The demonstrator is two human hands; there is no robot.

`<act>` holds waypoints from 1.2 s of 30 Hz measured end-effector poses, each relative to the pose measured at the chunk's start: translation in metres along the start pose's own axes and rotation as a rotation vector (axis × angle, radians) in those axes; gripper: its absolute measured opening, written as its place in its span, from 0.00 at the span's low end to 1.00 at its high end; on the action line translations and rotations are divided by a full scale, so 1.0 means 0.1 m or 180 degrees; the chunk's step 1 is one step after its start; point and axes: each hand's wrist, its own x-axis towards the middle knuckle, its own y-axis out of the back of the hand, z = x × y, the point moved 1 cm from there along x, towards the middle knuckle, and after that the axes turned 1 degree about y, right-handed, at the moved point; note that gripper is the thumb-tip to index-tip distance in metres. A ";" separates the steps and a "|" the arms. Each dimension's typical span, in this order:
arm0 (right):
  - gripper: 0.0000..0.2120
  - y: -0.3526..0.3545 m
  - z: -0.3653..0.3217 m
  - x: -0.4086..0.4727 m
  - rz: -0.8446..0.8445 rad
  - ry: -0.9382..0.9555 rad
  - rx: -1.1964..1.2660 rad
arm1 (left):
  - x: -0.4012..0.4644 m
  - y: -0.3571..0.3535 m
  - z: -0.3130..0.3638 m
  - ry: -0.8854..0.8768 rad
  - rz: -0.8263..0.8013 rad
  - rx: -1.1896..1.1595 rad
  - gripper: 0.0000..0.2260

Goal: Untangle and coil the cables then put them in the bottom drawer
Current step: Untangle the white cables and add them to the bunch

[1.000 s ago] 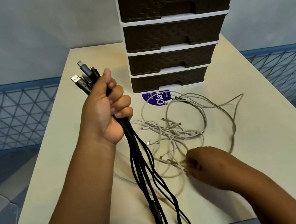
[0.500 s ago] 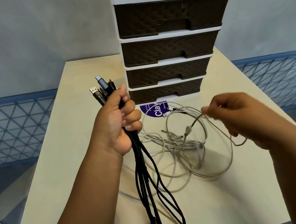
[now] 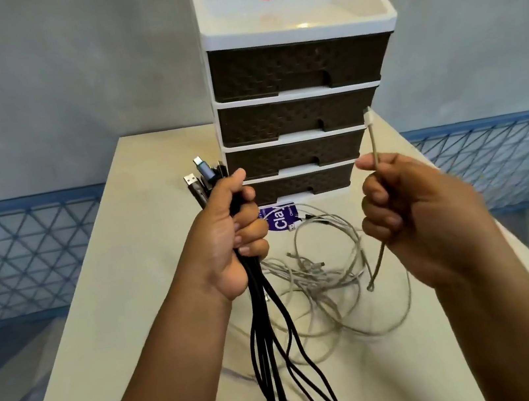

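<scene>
One grey cable (image 3: 371, 138) end now raised by right hand (image 3: 410, 208)

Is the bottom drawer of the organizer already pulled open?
No, the bottom drawer sits closed, its front in line with the drawers above, while both hands hold cables.

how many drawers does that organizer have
4, stacked in the drawer unit: top drawer, second drawer, third drawer, bottom drawer just above the table. All look closed.
</scene>
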 end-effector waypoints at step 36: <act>0.07 0.93 1.29 -0.57 -0.1069 0.1437 -0.4508 | -0.09 0.08 0.06 -0.0732 -0.0006 -0.0602 0.19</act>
